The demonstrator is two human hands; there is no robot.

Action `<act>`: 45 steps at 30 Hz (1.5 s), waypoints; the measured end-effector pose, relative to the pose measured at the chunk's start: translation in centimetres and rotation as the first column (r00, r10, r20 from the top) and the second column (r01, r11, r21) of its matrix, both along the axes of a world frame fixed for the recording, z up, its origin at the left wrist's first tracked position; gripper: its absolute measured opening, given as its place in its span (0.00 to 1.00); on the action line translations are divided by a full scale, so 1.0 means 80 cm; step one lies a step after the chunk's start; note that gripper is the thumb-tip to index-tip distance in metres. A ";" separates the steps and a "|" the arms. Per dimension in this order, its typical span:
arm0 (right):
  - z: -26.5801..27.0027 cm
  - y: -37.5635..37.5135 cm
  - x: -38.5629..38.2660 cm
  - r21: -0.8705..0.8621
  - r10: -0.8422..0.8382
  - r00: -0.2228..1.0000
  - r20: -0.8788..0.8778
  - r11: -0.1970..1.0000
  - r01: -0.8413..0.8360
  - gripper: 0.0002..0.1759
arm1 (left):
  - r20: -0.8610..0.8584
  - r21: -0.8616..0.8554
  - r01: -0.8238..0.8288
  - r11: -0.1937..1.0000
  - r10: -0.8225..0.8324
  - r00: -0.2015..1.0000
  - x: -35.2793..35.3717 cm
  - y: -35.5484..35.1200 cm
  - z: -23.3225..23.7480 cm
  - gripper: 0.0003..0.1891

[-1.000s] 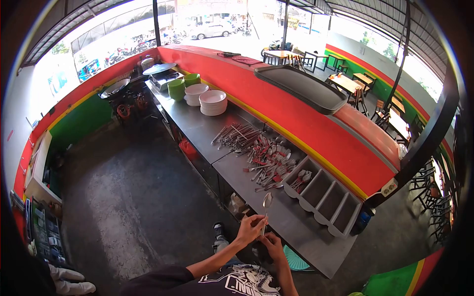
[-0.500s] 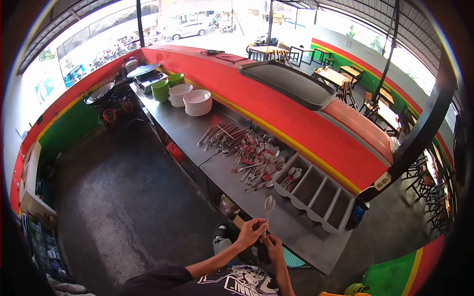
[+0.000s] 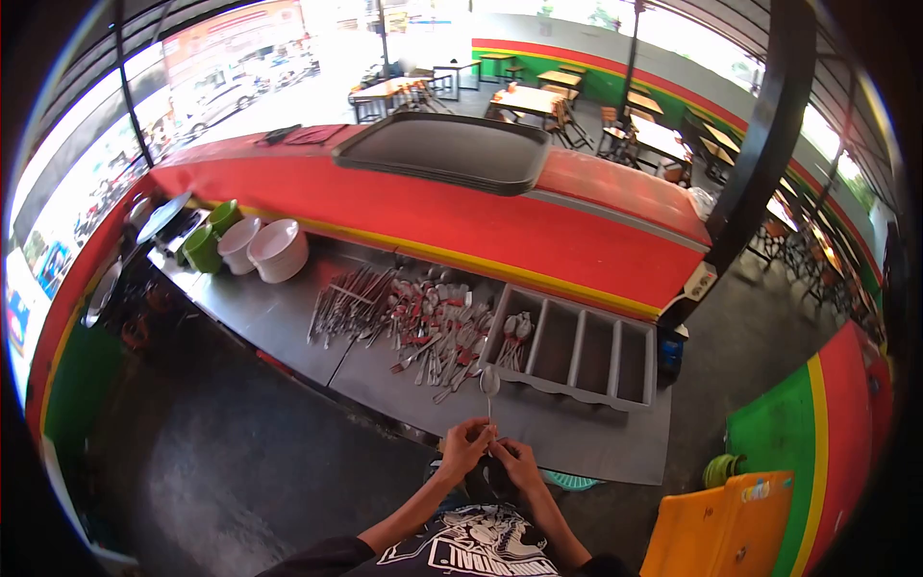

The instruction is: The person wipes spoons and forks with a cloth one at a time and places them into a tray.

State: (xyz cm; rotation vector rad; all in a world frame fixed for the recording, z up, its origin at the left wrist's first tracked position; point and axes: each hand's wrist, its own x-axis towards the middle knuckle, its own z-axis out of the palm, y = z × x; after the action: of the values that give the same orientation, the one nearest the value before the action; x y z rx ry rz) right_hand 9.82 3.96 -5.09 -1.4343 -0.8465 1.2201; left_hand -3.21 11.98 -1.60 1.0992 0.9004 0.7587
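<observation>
A metal spoon (image 3: 489, 383) stands bowl up in front of me, over the counter's near edge. My left hand (image 3: 465, 449) is closed, its fingers pinching the handle. Close against it, my right hand (image 3: 517, 463) is also closed, fingertips at the lower end of the handle. Just beyond the spoon is a grey cutlery tray (image 3: 615, 400) with several compartments. Several spoons (image 3: 517, 329) lie in its leftmost one, bowls pointing away. To the left of the tray spreads a loose pile of spoons and forks (image 3: 433, 332), some with red on them.
The steel counter (image 3: 615, 442) runs along a red ledge (image 3: 404, 216) bearing stacked dark trays (image 3: 442, 154). White plates (image 3: 279, 252) and green containers (image 3: 203, 250) stand at the counter's left. An orange chair (image 3: 716, 529) is at right, and a dark post (image 3: 760, 144) rises behind.
My view has swung to the right, bringing the orange chair in. Both hands still hold the spoon upright, and the pile and tray look the same.
</observation>
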 end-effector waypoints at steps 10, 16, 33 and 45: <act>-0.008 0.076 -0.018 0.034 -0.193 0.981 -0.004 0.981 0.193 0.11 | -0.106 0.125 0.167 0.978 -0.154 0.982 0.014 0.122 -0.017 0.15; -0.030 0.103 -0.023 0.050 -0.346 0.936 0.058 0.938 0.343 0.13 | -0.151 0.091 0.310 0.946 -0.295 0.944 0.030 0.155 -0.057 0.15; -0.075 0.175 -0.024 -0.125 -0.635 0.755 -0.164 0.773 0.622 0.22 | -0.101 0.084 0.427 0.900 -0.419 0.902 0.005 0.211 -0.123 0.20; -0.086 0.188 -0.052 0.368 -0.606 0.587 0.537 0.794 0.484 0.27 | -0.391 0.245 0.191 0.951 -0.083 0.917 -0.055 0.232 -0.168 0.20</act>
State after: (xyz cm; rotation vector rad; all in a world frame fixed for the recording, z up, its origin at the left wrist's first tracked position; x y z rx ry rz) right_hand 5.64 19.00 -11.99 -1.7998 -0.8211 0.1419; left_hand -7.63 30.54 -15.05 1.5810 1.0442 0.5741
